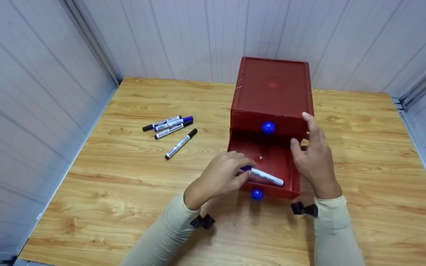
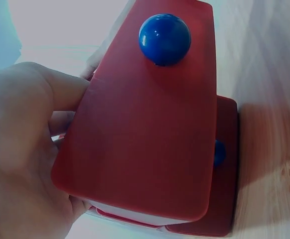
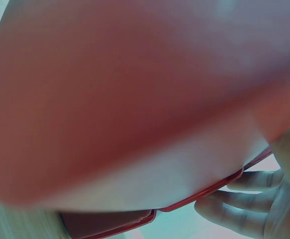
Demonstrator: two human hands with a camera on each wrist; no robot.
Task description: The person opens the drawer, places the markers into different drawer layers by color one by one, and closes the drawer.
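Observation:
A red two-drawer box (image 1: 272,87) stands on the table, its lower drawer (image 1: 272,191) pulled out. Inside that drawer my left hand (image 1: 220,177) pinches a white marker (image 1: 268,177) by its dark blue capped end; the marker lies slanted just behind the drawer front. In the left wrist view the drawer front (image 2: 140,134) hides the marker. My right hand (image 1: 315,160) is at the box's right side, forefinger up by the top edge and thumb near the drawer opening. Its fingers (image 3: 234,211) look extended along the side in the right wrist view; firm contact cannot be made out.
Several white markers lie on the wooden table (image 1: 105,192) to the left: a loose cluster with a blue-capped marker (image 1: 174,123), and a separate black-capped marker (image 1: 181,144). Blue ball knobs mark the upper drawer (image 1: 246,120) and lower one. Pale panel walls (image 1: 183,40) enclose the table.

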